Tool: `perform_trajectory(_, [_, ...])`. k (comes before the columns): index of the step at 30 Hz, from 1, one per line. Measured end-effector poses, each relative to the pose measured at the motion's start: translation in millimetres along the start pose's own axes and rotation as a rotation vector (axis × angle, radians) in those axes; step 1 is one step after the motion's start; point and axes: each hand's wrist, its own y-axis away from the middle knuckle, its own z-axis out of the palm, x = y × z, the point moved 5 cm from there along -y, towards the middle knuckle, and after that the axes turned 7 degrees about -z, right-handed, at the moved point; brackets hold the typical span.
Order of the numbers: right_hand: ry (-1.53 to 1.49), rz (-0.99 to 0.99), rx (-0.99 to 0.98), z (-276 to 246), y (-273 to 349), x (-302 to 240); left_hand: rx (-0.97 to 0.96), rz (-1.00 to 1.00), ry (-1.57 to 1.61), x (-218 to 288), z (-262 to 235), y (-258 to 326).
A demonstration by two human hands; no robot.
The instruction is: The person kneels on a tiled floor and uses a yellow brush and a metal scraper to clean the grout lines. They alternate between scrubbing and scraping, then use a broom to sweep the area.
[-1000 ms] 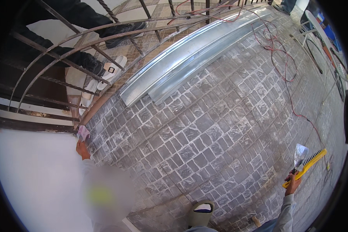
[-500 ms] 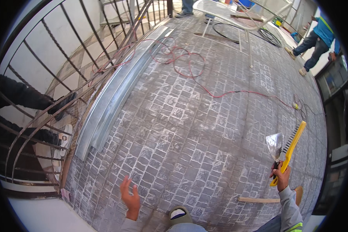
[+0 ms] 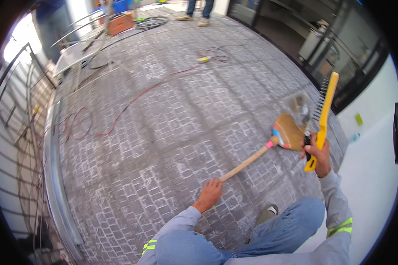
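My right hand [image 3: 320, 155] is closed around a yellow-handled wire brush [image 3: 325, 115] and the black grip of a putty knife [image 3: 300, 108]. Both tools point away from me, and the knife's blade is blurred. Low in front of my knees, my left hand [image 3: 209, 194] has its fingers round the near end of a broom's wooden handle [image 3: 245, 165]. The broom's tan straw head [image 3: 288, 131] rests by the floor, just left of my right hand, with blue, pink and red bands where it meets the handle.
Grey stone-patterned paving [image 3: 163, 145] spreads ahead. A red extension cord [image 3: 141, 92] crosses it. Metal channels [image 3: 57, 185] and a railing [image 3: 13, 176] line the left. Far off are a white metal chair [image 3: 82, 57], a black hose [image 3: 148, 23] and people's legs. A white wall [image 3: 367, 176] stands at right.
My view has swung to the right and down. My left hand, empty and raised before, now grips the broom handle. The right hand still holds the wire brush and putty knife.
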Motion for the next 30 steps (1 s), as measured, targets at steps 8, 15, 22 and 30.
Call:
perform_trajectory(8, [-0.289,0.128,0.588,-81,111,148,-0.025,-0.084,-0.040,-6,17,-36])
perform_trajectory(15, [-0.481,0.261,0.815,-81,188,230,-0.097,-0.327,0.111,-9,-29,-93])
perform_trajectory(22, [-0.465,0.072,0.990,-177,191,233,-0.152,-0.636,0.129,28,-68,-83])
perform_trajectory(30, [-0.323,-0.145,1.248,-317,192,210,-0.044,-0.572,0.159,130,-111,-119])
